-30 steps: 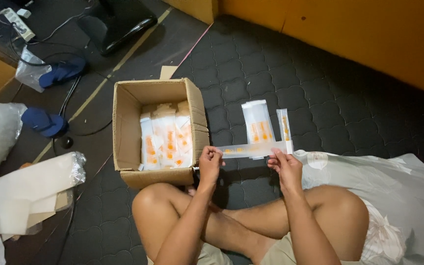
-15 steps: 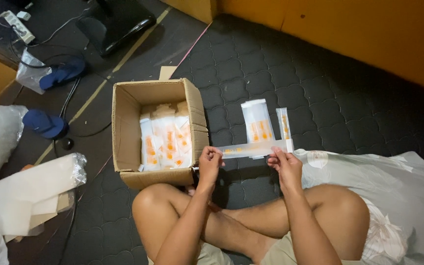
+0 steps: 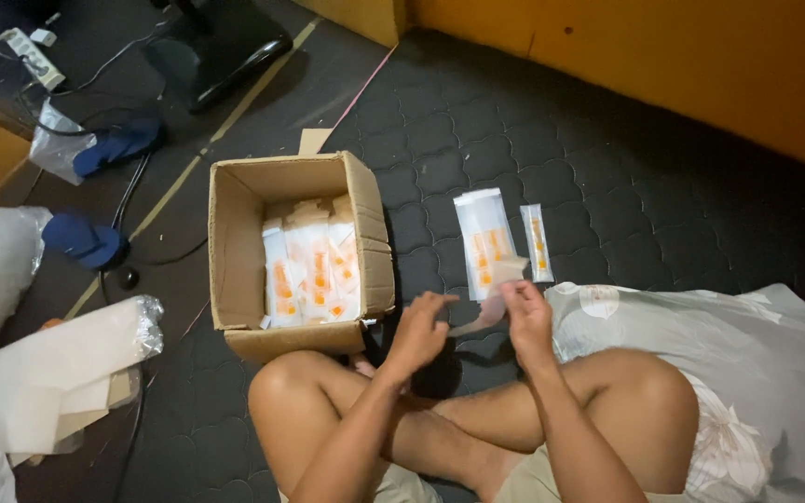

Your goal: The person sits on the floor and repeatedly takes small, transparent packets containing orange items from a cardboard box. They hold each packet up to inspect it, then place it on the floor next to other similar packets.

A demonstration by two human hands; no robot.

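Packet (image 3: 494,296) – thin, pale, bent – pinched by right hand (image 3: 528,317), left hand (image 3: 418,328) loosely curled, empty.

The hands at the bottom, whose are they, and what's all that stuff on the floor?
They belong to a person sitting cross-legged on a dark quilted mat. The camera sits on that person's head and looks down, so you see what they see. The right hand pinches a thin, floppy clear strip; the left hand is right beside it, blurred. In front stands an open cardboard box packed with white and orange packets. Two more packets lie flat on the mat. A rolled bundle of white sheets lies to the left.
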